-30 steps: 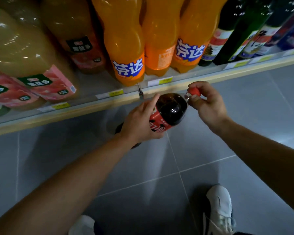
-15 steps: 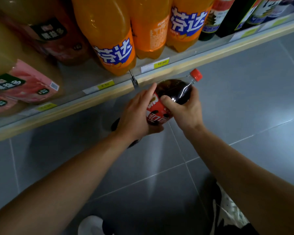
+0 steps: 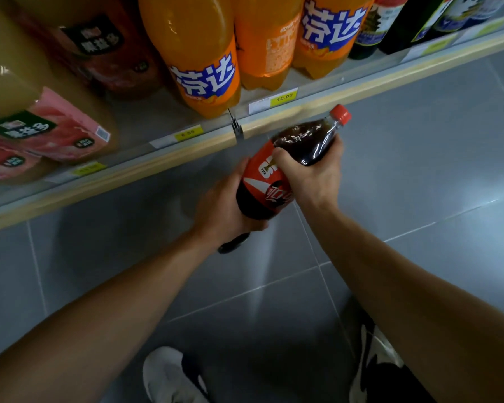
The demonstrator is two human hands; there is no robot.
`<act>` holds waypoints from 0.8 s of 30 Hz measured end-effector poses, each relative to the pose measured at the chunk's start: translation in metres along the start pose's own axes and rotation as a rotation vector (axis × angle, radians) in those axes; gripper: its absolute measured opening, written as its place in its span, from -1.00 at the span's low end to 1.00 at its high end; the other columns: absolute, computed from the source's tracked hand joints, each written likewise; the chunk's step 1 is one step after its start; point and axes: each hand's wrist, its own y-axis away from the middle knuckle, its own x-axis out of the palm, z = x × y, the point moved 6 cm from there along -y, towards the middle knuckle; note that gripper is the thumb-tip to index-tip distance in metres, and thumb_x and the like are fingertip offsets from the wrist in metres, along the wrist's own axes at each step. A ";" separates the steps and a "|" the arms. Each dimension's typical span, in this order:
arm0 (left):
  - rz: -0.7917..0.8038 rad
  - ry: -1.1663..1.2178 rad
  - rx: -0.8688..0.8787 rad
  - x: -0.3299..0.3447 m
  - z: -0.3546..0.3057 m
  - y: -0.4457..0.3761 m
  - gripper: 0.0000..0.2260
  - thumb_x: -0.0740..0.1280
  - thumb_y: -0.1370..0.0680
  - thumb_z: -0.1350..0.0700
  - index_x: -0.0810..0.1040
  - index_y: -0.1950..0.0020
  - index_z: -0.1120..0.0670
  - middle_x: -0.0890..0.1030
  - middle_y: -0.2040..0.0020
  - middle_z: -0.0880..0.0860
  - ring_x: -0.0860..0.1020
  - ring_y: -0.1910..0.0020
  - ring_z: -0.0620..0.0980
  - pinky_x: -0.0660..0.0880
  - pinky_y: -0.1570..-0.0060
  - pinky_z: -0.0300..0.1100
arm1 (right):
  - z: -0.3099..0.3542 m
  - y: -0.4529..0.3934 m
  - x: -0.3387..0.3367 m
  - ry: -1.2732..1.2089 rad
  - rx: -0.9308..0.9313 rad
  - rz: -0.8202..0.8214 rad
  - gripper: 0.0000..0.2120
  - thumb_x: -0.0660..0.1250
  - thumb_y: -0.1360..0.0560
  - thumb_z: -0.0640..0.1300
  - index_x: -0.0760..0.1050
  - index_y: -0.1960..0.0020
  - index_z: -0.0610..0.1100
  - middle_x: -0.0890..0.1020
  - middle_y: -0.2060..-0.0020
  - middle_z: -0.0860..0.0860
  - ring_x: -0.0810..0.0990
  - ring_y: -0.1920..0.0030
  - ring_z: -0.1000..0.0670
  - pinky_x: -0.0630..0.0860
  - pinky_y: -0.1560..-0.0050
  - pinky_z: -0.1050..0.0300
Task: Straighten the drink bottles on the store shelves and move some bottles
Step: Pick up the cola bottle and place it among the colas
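A large cola bottle (image 3: 277, 181) with a red label and red cap hangs tilted over the floor, just in front of the shelf edge (image 3: 317, 112), cap pointing up and right. My left hand (image 3: 224, 207) wraps its lower body from the left. My right hand (image 3: 312, 175) grips its shoulder and upper body from the right. On the shelf stand three orange soda bottles (image 3: 198, 65) with blue and white labels.
Pale juice bottles with pink labels (image 3: 61, 132) fill the shelf's left, dark bottles (image 3: 405, 21) its right. Yellow price tags (image 3: 284, 97) line the shelf rail. Below is grey tiled floor (image 3: 419, 158), with my white shoes (image 3: 169, 376) near the bottom.
My right hand left the red cap and slid down onto the bottle's shoulder. The bottle tipped more upright and rose a little. The view shifted downward along the shelf.
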 end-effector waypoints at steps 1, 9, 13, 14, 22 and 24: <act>-0.010 0.010 -0.009 -0.008 -0.007 0.007 0.02 0.66 -0.23 -0.04 0.16 -0.55 -0.13 0.45 -0.39 -0.09 0.36 -0.28 -0.22 0.41 -0.24 -0.19 | 0.007 0.007 -0.001 -0.005 0.005 -0.002 -0.21 0.60 -0.24 0.01 0.28 -0.35 0.05 0.57 -0.15 0.08 0.61 -0.13 0.09 0.64 -0.10 0.02; -0.011 -0.137 -0.112 -0.124 -0.117 0.121 0.07 0.60 -0.19 -0.22 0.09 -0.56 -0.15 0.50 -0.35 -0.02 0.50 -0.29 -0.01 0.52 -0.21 -0.02 | 0.145 0.120 -0.033 -0.010 0.059 0.081 -0.20 0.58 -0.28 -0.03 0.27 -0.41 0.01 0.58 -0.15 0.07 0.61 -0.14 0.09 0.65 -0.07 0.02; -0.004 -0.156 -0.148 -0.200 -0.195 0.197 0.08 0.61 -0.20 -0.20 0.09 -0.58 -0.11 0.50 -0.34 0.00 0.51 -0.26 0.00 0.50 -0.14 -0.07 | 0.241 0.196 -0.060 0.015 0.082 0.137 -0.24 0.58 -0.30 -0.01 0.28 -0.38 -0.02 0.60 -0.12 0.05 0.63 -0.10 0.09 0.65 -0.06 -0.01; 0.001 -0.161 -0.160 -0.219 -0.213 0.217 0.09 0.61 -0.20 -0.19 0.08 -0.59 -0.11 0.49 -0.35 0.01 0.51 -0.27 0.02 0.50 -0.13 -0.06 | 0.263 0.216 -0.066 0.024 0.093 0.142 -0.26 0.58 -0.30 0.00 0.29 -0.36 -0.02 0.60 -0.10 0.05 0.63 -0.08 0.09 0.65 -0.05 -0.01; -0.052 -0.222 -0.249 -0.327 -0.329 0.380 0.09 0.57 -0.21 -0.22 0.04 -0.59 -0.11 0.51 -0.29 0.08 0.56 -0.18 0.10 0.55 -0.09 0.08 | 0.398 0.363 -0.103 0.094 0.109 0.288 -0.31 0.58 -0.33 -0.07 0.31 -0.35 -0.10 0.61 -0.11 0.00 0.64 -0.07 0.08 0.64 -0.07 0.02; -0.088 -0.251 -0.288 -0.345 -0.345 0.419 0.09 0.55 -0.21 -0.25 0.01 -0.58 -0.13 0.50 -0.27 0.08 0.58 -0.14 0.11 0.55 -0.09 0.13 | 0.416 0.397 -0.107 0.122 0.089 0.350 -0.29 0.58 -0.32 -0.03 0.32 -0.34 -0.10 0.61 -0.11 0.00 0.64 -0.07 0.06 0.65 -0.06 0.00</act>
